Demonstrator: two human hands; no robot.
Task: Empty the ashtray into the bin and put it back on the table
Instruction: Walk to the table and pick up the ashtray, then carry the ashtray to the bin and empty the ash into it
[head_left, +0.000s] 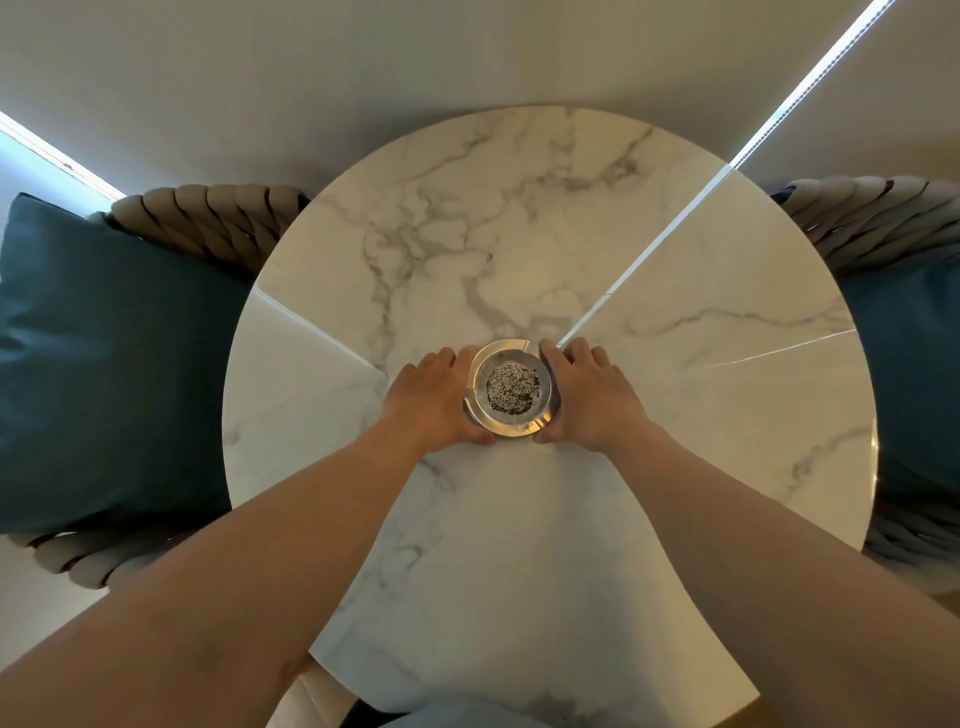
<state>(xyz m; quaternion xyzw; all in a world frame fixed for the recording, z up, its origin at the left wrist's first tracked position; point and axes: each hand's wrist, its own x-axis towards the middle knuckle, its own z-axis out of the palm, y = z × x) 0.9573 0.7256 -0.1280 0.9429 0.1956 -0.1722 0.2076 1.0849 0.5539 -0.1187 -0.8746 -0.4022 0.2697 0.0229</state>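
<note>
My bare forearms reach out from the bottom of the view over a round, grey-veined marble worktop (519, 545). My left hand (434, 397) lies with its palm down against the left side of the ashtray (511, 389), fingers curved along its rim and thumb tucked at the near edge. My right hand (584, 392) mirrors it on the right side, fingers wrapped round the far right of the rim and thumb at the near edge. Both hands are half-closed and cup the ashtray between them; whether it is lifted off the worktop or resting on it, I cannot tell. The ashtray is round, clear glass, and sits near the middle of the worktop with a heap of grey ash (510, 393) in its bowl. To the left, beside the worktop, is a woven chair (208, 218) with a teal cushion (104, 364); to the right, a second chair (878, 218) of the same kind. A bright strip of light (675, 218) runs slantwise across the far right of the worktop.
</note>
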